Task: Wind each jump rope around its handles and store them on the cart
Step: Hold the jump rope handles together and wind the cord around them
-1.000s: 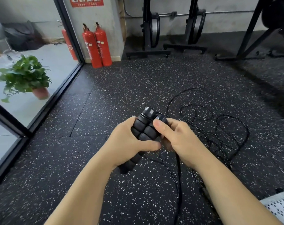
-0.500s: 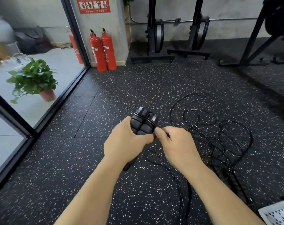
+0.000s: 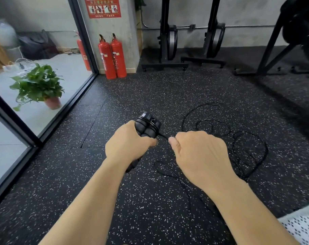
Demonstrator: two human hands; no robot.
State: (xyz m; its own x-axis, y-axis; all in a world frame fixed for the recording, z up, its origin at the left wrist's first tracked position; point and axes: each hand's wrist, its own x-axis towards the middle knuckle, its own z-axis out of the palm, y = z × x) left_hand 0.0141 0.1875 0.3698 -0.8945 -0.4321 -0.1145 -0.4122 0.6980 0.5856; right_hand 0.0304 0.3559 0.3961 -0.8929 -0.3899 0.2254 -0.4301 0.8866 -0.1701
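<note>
The left hand (image 3: 130, 145) sits at the centre of the frame, its fingers wrapped tight round a pair of black foam jump-rope handles (image 3: 146, 127) held side by side as one bundle. Their capped ends stick up above the fist and one lower end pokes out below the wrist. A turn of thin black cord (image 3: 163, 136) circles the bundle near its top, then runs taut, down and to the right, to the right hand (image 3: 201, 156). That hand is just beside the left, knuckles up, fingers curled in, and it pinches the cord at the thumb tip.

The rest of the cord lies as a tangle of loose loops (image 3: 238, 152) on the black speckled rubber floor (image 3: 150, 89), right of and below the right hand. Whether the tangle is one rope or several cannot be told.

Two red fire extinguishers (image 3: 113, 57) stand against a concrete pillar at upper centre, under a red sign (image 3: 102, 7). A potted green plant (image 3: 38, 85) sits beyond the glass wall at the left. Black exercise machines (image 3: 168, 41) stand upright along the back wall. A white patterned cloth (image 3: 304, 227) shows in the lower right corner.
</note>
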